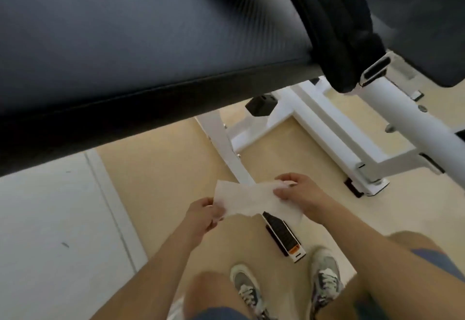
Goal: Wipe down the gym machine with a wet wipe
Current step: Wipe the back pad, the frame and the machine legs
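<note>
Currently: fingers [217, 215] of the left hand [205, 212] curled, thumb and fingertips pinching the left edge of the wet wipe [251, 200]. Fingers [281, 192] of the right hand [298, 191] likewise bent, clamped on the wipe's upper right corner. Wipe: white, spread open and fairly taut between the two grips; lower edge ragged and hanging free (its lower right corner droops beside the right wrist). Left hand sits lower in view than the right; both forearms bare.

Wipe is held in the air, touching no part of the machine, out in front of the near long edge of the bench [125, 42] and well apart from it. Bench pad: black, textured, fills the upper left of view. Black roller pad [334, 30] at the bench's right end, on a white tube.

Under the bench, a white frame [314, 123]. One leg of it runs toward the person, passes behind the wipe and ends in a foot [283, 236] with black tread and an orange tag. Two grey laced shoes [245, 284] stand on the beige floor [156, 173]; the foot's end lies between them, slightly ahead
</note>
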Available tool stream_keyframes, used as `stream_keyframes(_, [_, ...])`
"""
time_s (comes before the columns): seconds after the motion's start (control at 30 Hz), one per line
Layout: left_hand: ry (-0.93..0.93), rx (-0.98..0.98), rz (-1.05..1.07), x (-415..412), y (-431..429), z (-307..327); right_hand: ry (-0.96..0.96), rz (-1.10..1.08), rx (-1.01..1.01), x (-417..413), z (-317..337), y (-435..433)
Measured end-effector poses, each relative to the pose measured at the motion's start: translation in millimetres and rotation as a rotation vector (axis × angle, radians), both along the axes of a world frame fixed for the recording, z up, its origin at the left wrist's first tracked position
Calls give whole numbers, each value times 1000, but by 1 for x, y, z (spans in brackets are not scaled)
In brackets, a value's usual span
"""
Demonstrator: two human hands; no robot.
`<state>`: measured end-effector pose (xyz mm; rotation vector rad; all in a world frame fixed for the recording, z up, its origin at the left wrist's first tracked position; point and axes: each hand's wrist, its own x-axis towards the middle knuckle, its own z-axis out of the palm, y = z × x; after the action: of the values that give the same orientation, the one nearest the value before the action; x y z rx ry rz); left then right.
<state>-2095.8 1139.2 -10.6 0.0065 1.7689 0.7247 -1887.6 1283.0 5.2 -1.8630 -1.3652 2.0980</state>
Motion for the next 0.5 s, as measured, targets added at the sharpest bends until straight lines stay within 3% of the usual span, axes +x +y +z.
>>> stream_keyframes(0.17, [96, 14, -32, -13, 5, -80, -67, 75, 205, -28, -83, 19])
stream_keyframes(0.3, [151, 11, -98, -24, -2, -130, -277, 563, 409, -54, -133, 34])
stream_keyframes(0.5, [329, 84, -4, -39, 4, -212, -246, 615, 621, -88, -190, 53])
